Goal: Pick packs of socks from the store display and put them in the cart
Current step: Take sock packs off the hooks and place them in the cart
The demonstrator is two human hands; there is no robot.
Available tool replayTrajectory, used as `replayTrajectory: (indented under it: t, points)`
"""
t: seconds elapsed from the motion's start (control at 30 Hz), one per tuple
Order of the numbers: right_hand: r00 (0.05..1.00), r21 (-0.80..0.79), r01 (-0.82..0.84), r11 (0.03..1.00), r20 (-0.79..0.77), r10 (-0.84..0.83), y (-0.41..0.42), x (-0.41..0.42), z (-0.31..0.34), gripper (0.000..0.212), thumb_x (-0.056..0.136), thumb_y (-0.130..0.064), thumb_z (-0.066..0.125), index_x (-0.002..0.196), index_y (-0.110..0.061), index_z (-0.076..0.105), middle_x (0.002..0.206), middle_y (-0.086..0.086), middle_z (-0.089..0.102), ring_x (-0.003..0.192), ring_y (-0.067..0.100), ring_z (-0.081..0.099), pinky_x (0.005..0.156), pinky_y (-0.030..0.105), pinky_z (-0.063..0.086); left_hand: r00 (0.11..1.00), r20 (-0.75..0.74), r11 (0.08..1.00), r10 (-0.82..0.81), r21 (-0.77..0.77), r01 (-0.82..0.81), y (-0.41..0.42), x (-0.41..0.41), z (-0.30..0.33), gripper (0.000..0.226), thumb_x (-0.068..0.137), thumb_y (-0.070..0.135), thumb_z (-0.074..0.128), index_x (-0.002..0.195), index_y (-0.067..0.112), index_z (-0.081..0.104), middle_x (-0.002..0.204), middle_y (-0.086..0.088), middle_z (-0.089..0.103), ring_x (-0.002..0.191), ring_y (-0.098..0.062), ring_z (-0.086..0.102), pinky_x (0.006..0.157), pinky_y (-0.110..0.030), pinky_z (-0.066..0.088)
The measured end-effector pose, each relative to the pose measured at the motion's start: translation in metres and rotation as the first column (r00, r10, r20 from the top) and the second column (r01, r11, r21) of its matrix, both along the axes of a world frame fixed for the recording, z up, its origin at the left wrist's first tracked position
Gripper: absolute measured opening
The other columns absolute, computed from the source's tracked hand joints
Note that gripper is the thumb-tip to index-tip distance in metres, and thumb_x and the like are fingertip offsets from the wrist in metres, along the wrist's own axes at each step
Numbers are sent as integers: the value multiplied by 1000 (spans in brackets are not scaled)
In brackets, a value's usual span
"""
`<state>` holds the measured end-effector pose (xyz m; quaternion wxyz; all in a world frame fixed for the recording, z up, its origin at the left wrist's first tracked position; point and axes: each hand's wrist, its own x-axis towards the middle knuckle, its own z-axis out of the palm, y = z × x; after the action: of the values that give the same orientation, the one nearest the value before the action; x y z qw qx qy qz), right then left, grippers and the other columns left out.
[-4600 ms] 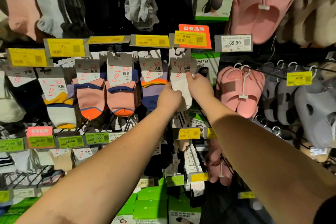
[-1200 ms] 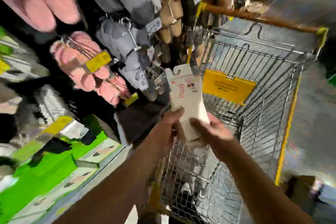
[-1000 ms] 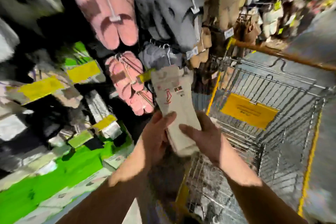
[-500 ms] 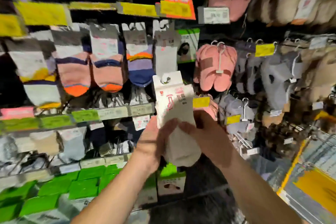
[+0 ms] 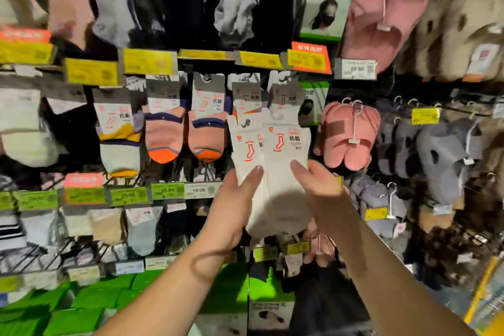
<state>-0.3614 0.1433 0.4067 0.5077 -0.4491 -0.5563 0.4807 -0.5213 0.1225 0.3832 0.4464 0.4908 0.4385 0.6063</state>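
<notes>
Two white sock packs (image 5: 268, 169) held before the sock display (image 5: 163, 128): left hand (image 5: 231, 207) and right hand (image 5: 321, 194) each pinching them, thumbs in front.

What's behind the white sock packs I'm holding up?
Behind the white sock packs, hanging sock packs peek above them. Below, yellow tags show. Whatever sits directly behind stays covered.
</notes>
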Motion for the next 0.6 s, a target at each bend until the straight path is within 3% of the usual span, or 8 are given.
replayTrajectory:
  t: [0.1, 0.2, 0.33, 0.43, 0.5, 0.6]
  points:
    - [999, 36, 32, 999, -3, -32, 18, 10, 16, 16, 104, -24, 53, 95, -20, 65, 94, -6, 78, 76, 5, 72, 65, 21, 55, 998, -6, 998, 61, 24, -61, 8, -2, 11, 23, 101, 26, 60, 123, 25, 66, 114, 9, 75, 103, -3, 71, 88, -28, 54]
    - [998, 43, 65, 997, -2, -65, 42, 20, 25, 13, 103, -32, 53, 104, -23, 63, 103, -2, 76, 92, 13, 74, 83, 37, 60, 994, 44, 994, 100, 37, -102, 13, -6, 20, 16, 102, 21, 56, 115, 26, 64, 102, 18, 72, 81, 11, 69, 66, -8, 51]
    - [986, 118, 107, 987, 118, -120, 73, 25, 33, 18, 102, -38, 52, 110, -26, 62, 110, -5, 74, 102, 16, 71, 96, 46, 55, 992, 82, 995, 97, 19, -99, 15, -8, 25, 29, 103, 21, 54, 131, 14, 60, 112, 8, 72, 84, 6, 71, 62, -9, 51]
    - [966, 145, 134, 980, 202, -162, 92, 24, 38, 27, 102, -42, 50, 117, -23, 61, 113, -5, 72, 102, 17, 69, 88, 37, 56, 991, 101, 996, 90, 20, -92, 15, -7, 29, 27, 104, 21, 54, 128, 14, 61, 109, 9, 72, 81, 5, 71, 60, -10, 52]
    - [953, 175, 154, 972, 234, -193, 101, 23, 42, 29, 103, -41, 49, 121, -20, 59, 109, -6, 69, 93, 11, 66, 70, 22, 50, 991, 100, 996, 84, 27, -87, 14, -6, 31, 22, 104, 20, 53, 123, 18, 63, 104, 11, 73, 82, 4, 72, 61, -11, 52]
    - [968, 175, 156, 972, 171, -186, 111, 22, 44, 28, 105, -36, 49, 125, -19, 58, 109, -4, 69, 91, 8, 65, 65, 22, 47, 991, 107, 997, 75, 29, -78, 14, -6, 33, 18, 104, 21, 53, 117, 22, 65, 105, 12, 74, 86, 1, 73, 64, -12, 54]
